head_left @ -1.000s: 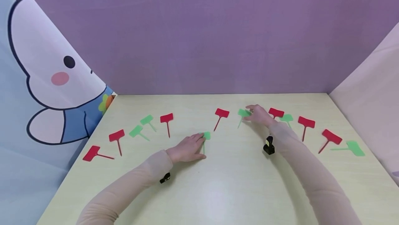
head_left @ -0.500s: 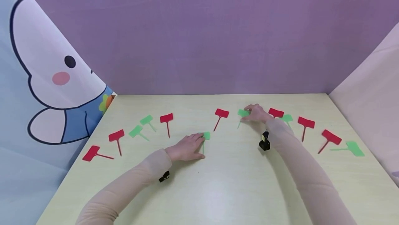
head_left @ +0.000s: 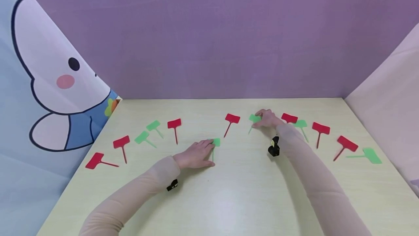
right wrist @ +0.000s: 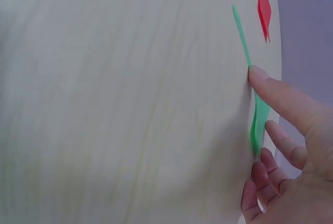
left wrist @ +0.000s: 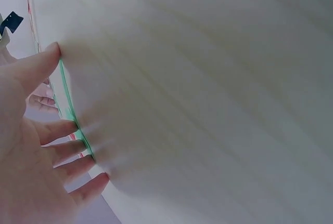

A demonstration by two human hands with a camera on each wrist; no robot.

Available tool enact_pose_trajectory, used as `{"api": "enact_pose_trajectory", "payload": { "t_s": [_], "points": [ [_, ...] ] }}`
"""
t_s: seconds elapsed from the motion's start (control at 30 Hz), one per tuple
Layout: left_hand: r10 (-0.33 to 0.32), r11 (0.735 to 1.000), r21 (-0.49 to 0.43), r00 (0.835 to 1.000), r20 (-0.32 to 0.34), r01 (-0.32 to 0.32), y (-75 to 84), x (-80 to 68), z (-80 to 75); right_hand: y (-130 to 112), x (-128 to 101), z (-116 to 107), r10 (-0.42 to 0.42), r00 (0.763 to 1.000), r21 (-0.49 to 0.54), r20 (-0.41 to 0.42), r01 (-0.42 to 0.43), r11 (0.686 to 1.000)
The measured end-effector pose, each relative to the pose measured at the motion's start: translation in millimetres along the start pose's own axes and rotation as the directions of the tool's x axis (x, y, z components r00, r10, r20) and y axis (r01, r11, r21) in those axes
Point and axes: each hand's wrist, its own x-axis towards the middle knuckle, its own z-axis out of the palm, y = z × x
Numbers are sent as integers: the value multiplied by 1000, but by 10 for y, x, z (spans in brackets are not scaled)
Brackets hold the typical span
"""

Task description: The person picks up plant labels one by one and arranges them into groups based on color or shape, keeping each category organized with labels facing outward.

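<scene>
Green and red T-shaped plant labels lie flat in a loose arc on the table. In the head view my left hand rests on the table at a green plant label. Its fingers are spread, covering part of the plate, with the thumb near the stem tip; the left wrist view shows the same label along the fingertips. Farther back, my right hand touches another green plant label. In the right wrist view the thumb lies at that label's neck and the index finger beside its plate, fingers loosely bent.
A red label lies between the hands. Several more labels lie left, including a red one, and right, including a red one. A green label lies beside my right forearm. A purple backdrop stands behind the table.
My right hand and forearm have shifted slightly left, closer over the green label. The left hand stays in place on its label.
</scene>
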Motion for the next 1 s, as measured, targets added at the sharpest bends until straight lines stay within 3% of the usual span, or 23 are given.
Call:
{"api": "enact_pose_trajectory", "payload": {
  "t_s": [0.37, 0.73, 1.0],
  "points": [
    [0, 1000, -1, 1000, 3, 0, -2, 11, 13, -31, -12, -29, 50, 998, 2, 36, -51, 999],
    [15, 1000, 3, 1000, -3, -15, -5, 19, 24, -53, -30, -37, 29, 996, 49, 87, -33, 998],
    [32, 999, -16, 999, -18, -32, 2, -7, 14, -65, -25, -44, 11, 997, 54, 77, -15, 998]
  ]
}}
